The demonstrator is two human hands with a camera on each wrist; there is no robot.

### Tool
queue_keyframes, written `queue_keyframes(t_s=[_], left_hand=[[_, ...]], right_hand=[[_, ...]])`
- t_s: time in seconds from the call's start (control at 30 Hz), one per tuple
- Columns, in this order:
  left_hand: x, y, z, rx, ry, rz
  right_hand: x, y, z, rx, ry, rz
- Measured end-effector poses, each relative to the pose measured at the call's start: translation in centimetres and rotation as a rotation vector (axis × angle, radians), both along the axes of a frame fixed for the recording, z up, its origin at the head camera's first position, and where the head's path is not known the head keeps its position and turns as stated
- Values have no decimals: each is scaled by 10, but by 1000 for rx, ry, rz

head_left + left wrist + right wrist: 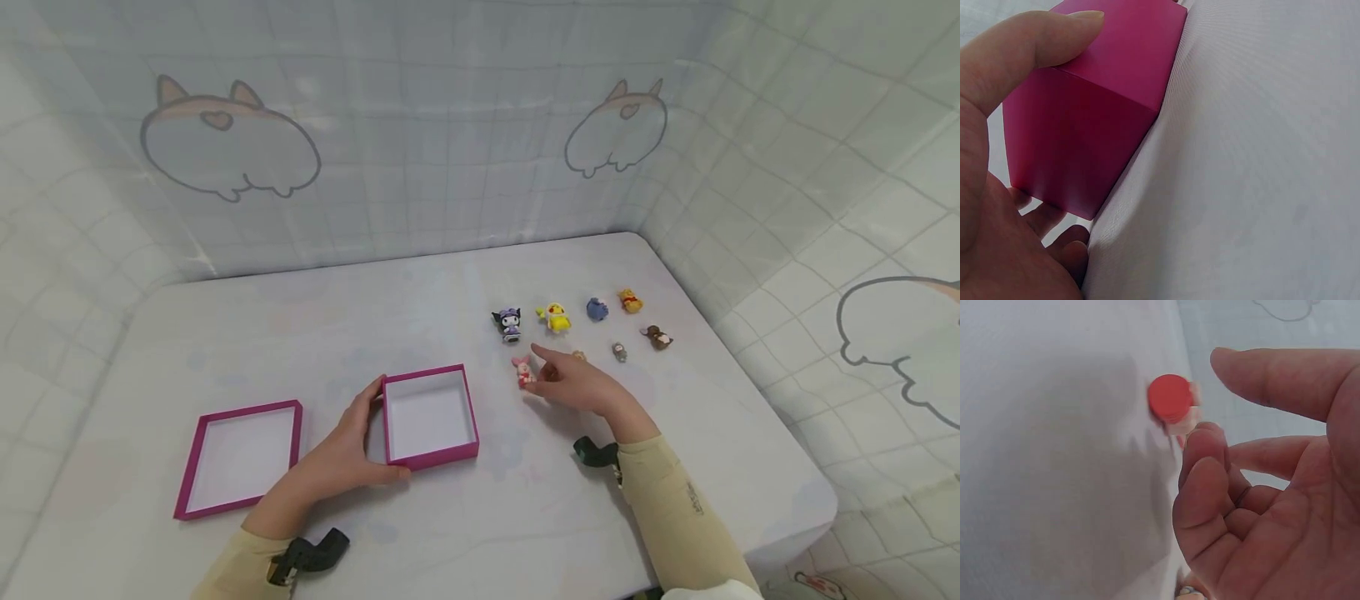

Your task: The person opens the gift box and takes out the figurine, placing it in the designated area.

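Note:
My left hand (337, 458) grips the open magenta box (438, 457) from its left side. In the left wrist view the thumb (1063, 40) presses one outer wall, and the other fingers reach round the far side. White lining shows inside the box. To its right, my right hand (585, 385) hovers beside a small pink piglet figurine (524, 375), index finger stretched past it and thumb near its lower end. The right wrist view shows the figurine's round red part (1169, 397) beyond the fingertips, with a gap between thumb and fingers.
A magenta-rimmed lid (191, 467) lies left of the box. Several figurines are on the right: a purple-and-black one (509, 323), a yellow one (555, 317), a blue one (597, 309), an orange bear (630, 301), a grey one (618, 352) and a brown one (657, 337).

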State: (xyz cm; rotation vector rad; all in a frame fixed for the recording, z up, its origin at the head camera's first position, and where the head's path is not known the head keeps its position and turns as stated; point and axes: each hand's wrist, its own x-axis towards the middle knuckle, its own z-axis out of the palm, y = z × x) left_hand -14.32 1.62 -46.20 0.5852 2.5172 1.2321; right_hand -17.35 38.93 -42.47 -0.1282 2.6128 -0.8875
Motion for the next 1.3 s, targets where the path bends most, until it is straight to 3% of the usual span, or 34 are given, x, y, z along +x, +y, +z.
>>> queue_keyframes(t_s=[0.13, 0.37, 0.5, 0.6, 0.7, 0.8, 0.9, 1.0, 1.1, 1.2, 1.3], left_hand=[[0, 2, -2, -4, -5, 11], [-14, 34, -2, 8, -20, -107], [-22, 50, 18, 16, 6, -154], [-43, 61, 46, 6, 95, -183], [-76, 77, 76, -54, 235, -218], [-113, 102, 101, -199, 385, -239], [-146, 134, 114, -384, 487, -248], [-171, 160, 112, -535, 528, -248], [-188, 169, 101, -608, 513, -224], [-203, 156, 89, -630, 474, -160], [-218, 120, 79, -637, 444, -77]], right_hand=[[3, 5, 3, -75, 23, -1], [33, 41, 12, -242, 102, -139], [50, 60, 27, -301, 190, -168], [53, 67, 46, -224, 275, -128], [34, 63, 69, -110, 370, -59], [-2, 45, 94, 9, 438, 19], [-42, 21, 112, 134, 456, 66], [-79, -2, 116, 258, 420, 109], [-105, -14, 107, 370, 382, 132], [-120, -7, 94, 451, 370, 105], [-125, 17, 83, 468, 362, 38]])
